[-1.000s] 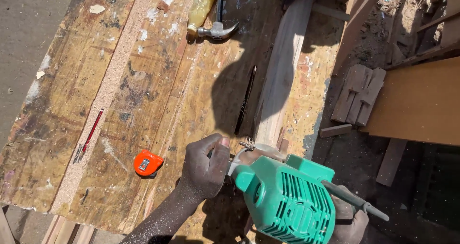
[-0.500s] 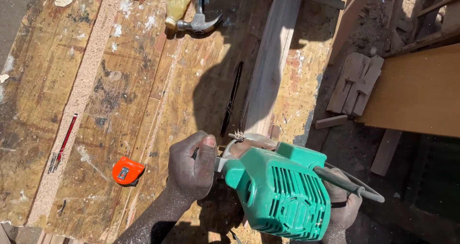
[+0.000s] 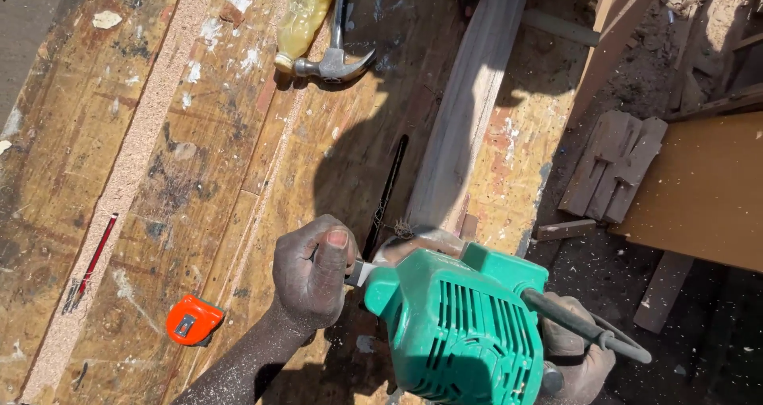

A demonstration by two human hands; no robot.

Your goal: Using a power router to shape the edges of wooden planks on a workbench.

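Green chainsaw [image 3: 465, 337] being gripped by both hands: left hand [image 3: 311, 274] clenched at its front, nearer the plank [image 3: 469, 111]; right hand [image 3: 576, 353] grasping the rear handle. Bar [image 3: 387, 194] running lengthwise beside plank, pointing away across the counter [image 3: 159, 135].

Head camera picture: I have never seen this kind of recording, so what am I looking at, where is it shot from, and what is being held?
There is no machine arm here: a person works with two bare hands, and the camera sits on that person's head, looking down. The left hand is closed in a fist at the front of a green power tool; the right hand is under the tool's rear by its black handle, its grip mostly hidden. The tool's front meets a long wooden plank lying on a worn plywood bench. Also on the bench: a claw hammer, a yellowish bottle, an orange tape measure and a red pencil. Wood offcuts lie to the right.
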